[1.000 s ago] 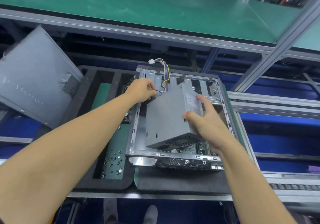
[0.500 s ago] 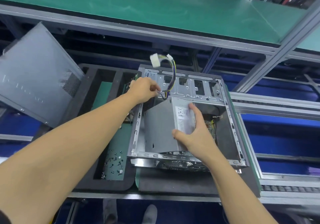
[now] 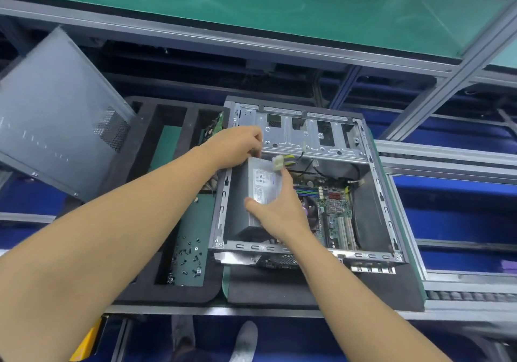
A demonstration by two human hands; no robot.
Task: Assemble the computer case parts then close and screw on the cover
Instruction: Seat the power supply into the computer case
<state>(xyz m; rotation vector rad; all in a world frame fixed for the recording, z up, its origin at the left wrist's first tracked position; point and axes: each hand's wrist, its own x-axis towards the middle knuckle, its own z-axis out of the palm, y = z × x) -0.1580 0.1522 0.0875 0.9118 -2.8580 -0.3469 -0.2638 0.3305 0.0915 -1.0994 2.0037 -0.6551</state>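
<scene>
Two hands are on the PSU point(image 3: 260, 193), set in the case point(image 3: 372, 255) at its left wall: it is gripped by the right hand point(image 3: 279, 212); the hold of the left hand point(image 3: 237, 146) cannot be told. It is judged heavy and stiff, best held by flat sides.

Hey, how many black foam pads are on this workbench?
2. One black foam pad, with cut-out compartments, lies left of the open grey metal computer case; the other lies under the case. More may be out of view.
</scene>
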